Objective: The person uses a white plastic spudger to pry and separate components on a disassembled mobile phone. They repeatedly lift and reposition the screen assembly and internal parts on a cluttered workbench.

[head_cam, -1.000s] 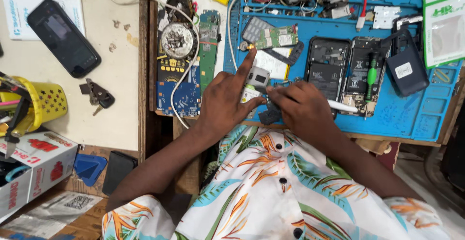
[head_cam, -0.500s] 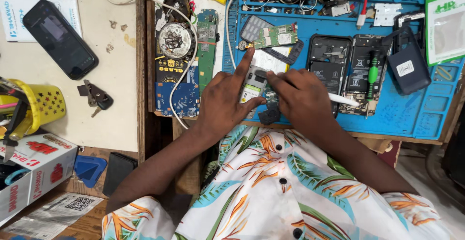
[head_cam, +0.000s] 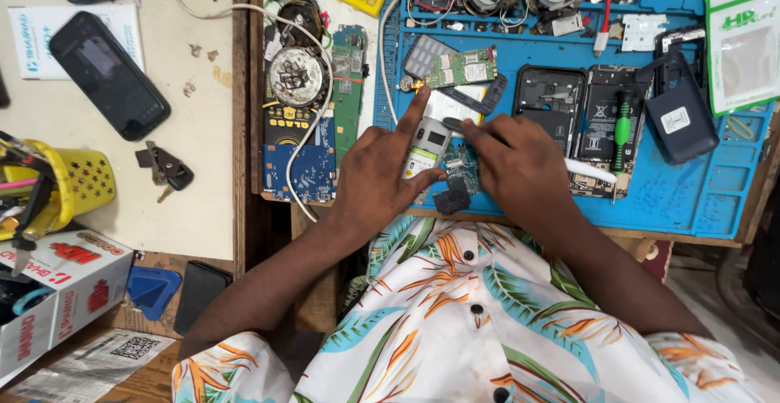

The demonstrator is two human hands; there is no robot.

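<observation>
One head-worn camera looks straight down, close over a blue repair mat [head_cam: 691, 192] at twelve o'clock, shirt at six.
</observation>
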